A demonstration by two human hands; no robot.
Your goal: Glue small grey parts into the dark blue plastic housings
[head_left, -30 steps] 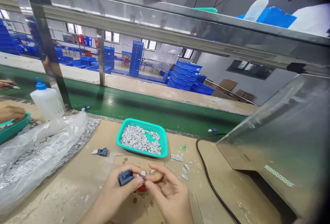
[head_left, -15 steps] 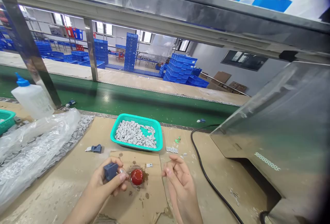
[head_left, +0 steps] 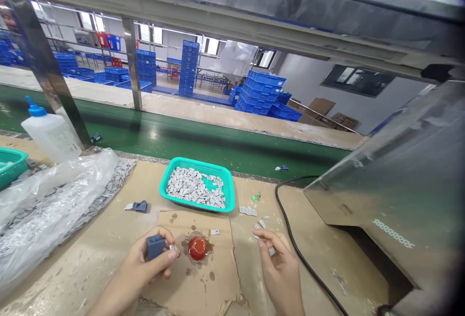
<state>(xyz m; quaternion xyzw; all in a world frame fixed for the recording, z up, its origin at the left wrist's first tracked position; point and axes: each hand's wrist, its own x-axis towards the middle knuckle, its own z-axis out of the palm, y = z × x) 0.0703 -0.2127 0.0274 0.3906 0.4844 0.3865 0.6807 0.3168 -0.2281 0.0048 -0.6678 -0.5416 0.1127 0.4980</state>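
Observation:
A dark blue-grey plastic block (head_left: 155,246) is gripped in my left hand (head_left: 150,262), with a small pale piece at the thumb and fingertips. My right hand (head_left: 279,265) is over the cardboard to the right, thumb and index fingertip a little apart. Its fingertips are close to small light-grey pieces (head_left: 260,224); whether they touch one is unclear. Between my hands, a round red cap-like thing (head_left: 197,248) sits in a wet patch on a cardboard sheet (head_left: 218,277). A small grey part (head_left: 215,232) lies just behind it.
Behind is a green basket (head_left: 232,195) of grey parts. A row of grey parts (head_left: 248,211) lies right of it, a dark clip-like part (head_left: 140,206) left. A black cable (head_left: 290,236) runs along the right; a plastic bag (head_left: 72,199) and bottle (head_left: 51,134) stand left.
My right hand has moved right, away from the red thing, to the small grey pieces, its fingers parting slightly. My left hand keeps the block. The view has shifted slightly.

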